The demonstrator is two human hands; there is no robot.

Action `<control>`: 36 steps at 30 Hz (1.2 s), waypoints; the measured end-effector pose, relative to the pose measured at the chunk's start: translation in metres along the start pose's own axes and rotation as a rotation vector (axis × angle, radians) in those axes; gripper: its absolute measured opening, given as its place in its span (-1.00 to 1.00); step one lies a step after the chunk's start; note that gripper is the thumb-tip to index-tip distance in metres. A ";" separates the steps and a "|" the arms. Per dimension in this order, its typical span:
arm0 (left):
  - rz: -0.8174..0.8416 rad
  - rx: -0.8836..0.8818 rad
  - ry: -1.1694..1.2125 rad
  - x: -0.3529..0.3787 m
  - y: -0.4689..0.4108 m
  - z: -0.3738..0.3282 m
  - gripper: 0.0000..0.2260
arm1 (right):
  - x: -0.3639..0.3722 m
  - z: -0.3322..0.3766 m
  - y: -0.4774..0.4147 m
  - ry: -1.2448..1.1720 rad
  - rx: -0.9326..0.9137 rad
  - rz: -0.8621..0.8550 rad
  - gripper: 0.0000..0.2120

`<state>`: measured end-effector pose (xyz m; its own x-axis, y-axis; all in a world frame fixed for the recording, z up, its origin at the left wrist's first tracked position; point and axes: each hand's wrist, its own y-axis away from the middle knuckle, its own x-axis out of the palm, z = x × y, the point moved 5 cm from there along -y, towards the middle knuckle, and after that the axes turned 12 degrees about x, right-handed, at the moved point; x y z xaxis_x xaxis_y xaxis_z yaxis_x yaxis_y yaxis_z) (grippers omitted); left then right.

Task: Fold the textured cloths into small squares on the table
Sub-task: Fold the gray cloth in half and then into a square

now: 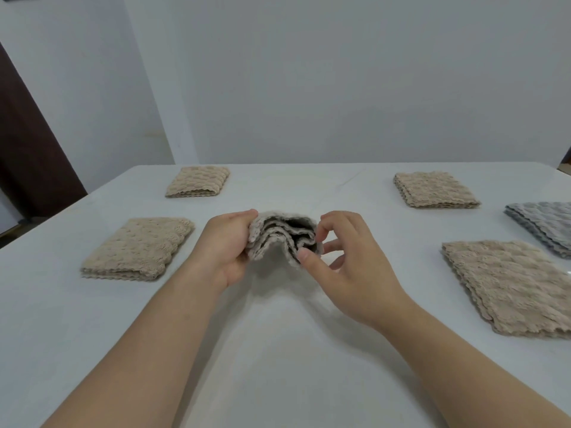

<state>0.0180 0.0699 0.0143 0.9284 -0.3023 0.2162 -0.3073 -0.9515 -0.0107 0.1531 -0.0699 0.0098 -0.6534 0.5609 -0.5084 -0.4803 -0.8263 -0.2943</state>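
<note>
Beige cloth [279,234] being squared over the counter [278,350]
Left hand [225,245] grips its nine-o'clock end; right hand [346,267] pinches the three-o'clock layers, probably aligning edges.

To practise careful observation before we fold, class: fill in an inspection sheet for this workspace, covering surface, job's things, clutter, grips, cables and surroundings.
Surface: white table.
Job's things: lying flat and folded are the far-left beige cloth, near-left beige cloth, far-right beige cloth, the larger near-right beige cloth and the grey cloth; the held beige cloth has its layers bunched.
Clutter: nothing seen.
Grips: left grip holds its left side; right grip pinches its right layers.
Cables: nothing seen.
Surroundings: pale wall; dark panel at left.
</note>
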 end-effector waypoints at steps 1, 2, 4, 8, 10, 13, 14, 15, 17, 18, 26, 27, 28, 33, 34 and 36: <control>-0.002 -0.003 0.003 0.001 0.000 0.000 -0.89 | 0.001 0.001 0.000 0.045 -0.045 -0.009 -0.82; -0.002 -0.003 0.005 0.001 0.000 0.000 -0.86 | 0.002 0.001 -0.001 0.081 -0.079 -0.019 -0.84; 0.002 0.004 0.002 0.002 -0.001 -0.001 -0.86 | 0.003 0.001 -0.002 0.141 -0.125 -0.046 -0.85; 0.022 0.016 -0.028 0.004 0.000 0.000 -0.89 | 0.005 0.000 -0.004 0.222 -0.162 -0.104 -0.76; 0.039 0.026 -0.046 0.006 0.001 0.001 -0.86 | 0.006 -0.002 -0.005 0.192 -0.114 -0.122 -0.77; 0.053 0.036 -0.057 0.009 0.003 0.003 -0.78 | 0.004 -0.005 -0.007 0.192 -0.014 -0.152 -0.76; 0.060 0.041 -0.065 0.010 0.004 0.004 -0.76 | 0.003 -0.005 -0.008 0.204 0.015 -0.160 -0.75; 0.071 0.050 -0.082 0.011 0.005 0.004 -0.74 | 0.002 -0.006 -0.009 0.215 0.037 -0.170 -0.75; 0.098 0.074 -0.129 0.014 0.006 0.005 -0.70 | -0.001 -0.008 -0.011 0.244 0.065 -0.180 -0.80; 0.105 0.087 -0.151 0.015 0.007 0.005 -0.68 | -0.001 -0.009 -0.011 0.270 0.074 -0.170 -0.83; 0.101 0.112 -0.248 0.015 0.011 0.002 -0.65 | 0.003 -0.011 -0.011 0.539 0.147 -0.006 -0.62; 0.103 0.106 -0.250 0.015 0.011 0.002 -0.65 | 0.004 -0.012 -0.012 0.562 0.162 0.014 -0.61; 0.106 0.100 -0.251 0.015 0.011 0.002 -0.65 | 0.004 -0.013 -0.012 0.577 0.174 0.025 -0.61; 0.109 0.101 -0.257 0.014 0.011 0.003 -0.65 | -0.001 -0.013 -0.013 0.622 0.271 -0.063 -0.70; 0.117 0.097 -0.254 0.014 0.010 0.003 -0.65 | -0.001 -0.014 -0.013 0.641 0.276 -0.077 -0.69; 0.140 0.087 -0.261 0.015 0.009 0.005 -0.65 | -0.001 -0.013 -0.014 0.673 0.259 -0.090 -0.70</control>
<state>0.0304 0.0560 0.0127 0.9039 -0.4246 -0.0511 -0.4277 -0.8974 -0.1083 0.1684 -0.0601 0.0037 -0.1429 0.4035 -0.9038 -0.6928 -0.6929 -0.1999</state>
